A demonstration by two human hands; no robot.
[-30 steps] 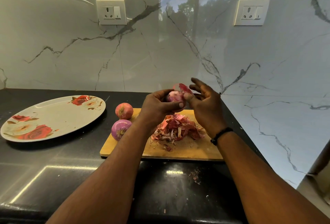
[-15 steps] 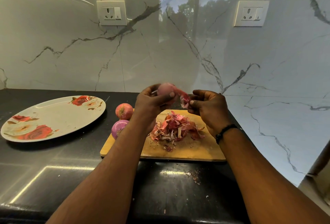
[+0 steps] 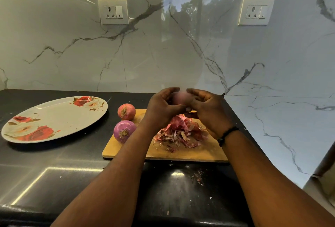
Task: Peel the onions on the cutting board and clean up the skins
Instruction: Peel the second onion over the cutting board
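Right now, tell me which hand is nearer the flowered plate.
Left. The left hand grips the blurred onion above the cutting board, on the side toward the flowered plate. The right hand grips it from the far side.

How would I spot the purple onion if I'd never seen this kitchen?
Find the wooden cutting board on the black counter. Two onions sit at its left end. The purple onion is the nearer one, glossy violet, while its neighbour behind it is paler, orange-pink.

- Black countertop (image 3: 54, 176) (glossy, with skin specks near the front)
- Flowered oval plate (image 3: 54, 118) at left
- Wooden cutting board (image 3: 199, 152) at centre
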